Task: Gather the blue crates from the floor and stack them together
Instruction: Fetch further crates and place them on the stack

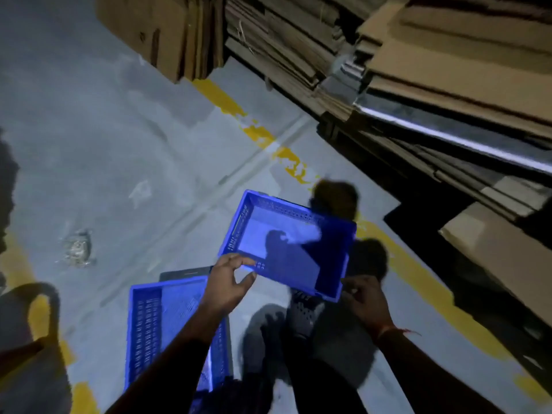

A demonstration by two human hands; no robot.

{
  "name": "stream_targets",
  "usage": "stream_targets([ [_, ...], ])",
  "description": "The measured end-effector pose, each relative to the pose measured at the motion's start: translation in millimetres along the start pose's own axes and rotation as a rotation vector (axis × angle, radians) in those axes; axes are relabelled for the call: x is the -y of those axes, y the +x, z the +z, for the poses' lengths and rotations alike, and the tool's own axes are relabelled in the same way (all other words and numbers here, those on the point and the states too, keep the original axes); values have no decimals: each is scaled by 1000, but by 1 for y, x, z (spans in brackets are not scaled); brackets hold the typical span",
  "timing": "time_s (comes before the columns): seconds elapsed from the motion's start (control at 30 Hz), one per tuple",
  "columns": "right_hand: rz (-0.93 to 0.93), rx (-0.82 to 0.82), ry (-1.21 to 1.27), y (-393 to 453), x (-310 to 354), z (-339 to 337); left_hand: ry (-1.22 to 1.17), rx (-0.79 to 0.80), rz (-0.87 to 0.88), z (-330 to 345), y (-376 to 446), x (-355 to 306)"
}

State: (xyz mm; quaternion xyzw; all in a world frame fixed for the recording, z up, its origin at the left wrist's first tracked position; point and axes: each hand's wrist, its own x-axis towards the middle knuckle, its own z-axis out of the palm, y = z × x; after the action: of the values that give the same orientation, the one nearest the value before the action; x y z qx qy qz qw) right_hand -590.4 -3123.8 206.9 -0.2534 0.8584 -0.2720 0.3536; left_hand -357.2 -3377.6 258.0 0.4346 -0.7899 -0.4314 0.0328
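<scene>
The left hand (228, 283) pinches the near rim of the tilted blue perforated plastic crate (288, 245) while the right hand (363, 297), curled beside its corner, may not grasp, so it could twist free.

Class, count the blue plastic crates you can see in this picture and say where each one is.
2. One blue plastic crate is held at its near edge; the other lies lower left, under the left forearm. More may be out of view.
</scene>
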Motion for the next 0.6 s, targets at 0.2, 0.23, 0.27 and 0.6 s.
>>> stream_targets([
  [0.2, 138, -35, 42, 121, -78, 77, 188, -2, 34, 70, 125, 114],
  [0.23, 163, -43, 43, 139, -96, 89, 203, 0, 17, 79, 144, 129],
  [0.27, 196, -55, 38, 156, -115, 104, 217, 7, 0, 93, 165, 149],
  [0.6, 361, -155, 151, 212, -165, 146, 417, -46, -38, 125, 266, 236],
])
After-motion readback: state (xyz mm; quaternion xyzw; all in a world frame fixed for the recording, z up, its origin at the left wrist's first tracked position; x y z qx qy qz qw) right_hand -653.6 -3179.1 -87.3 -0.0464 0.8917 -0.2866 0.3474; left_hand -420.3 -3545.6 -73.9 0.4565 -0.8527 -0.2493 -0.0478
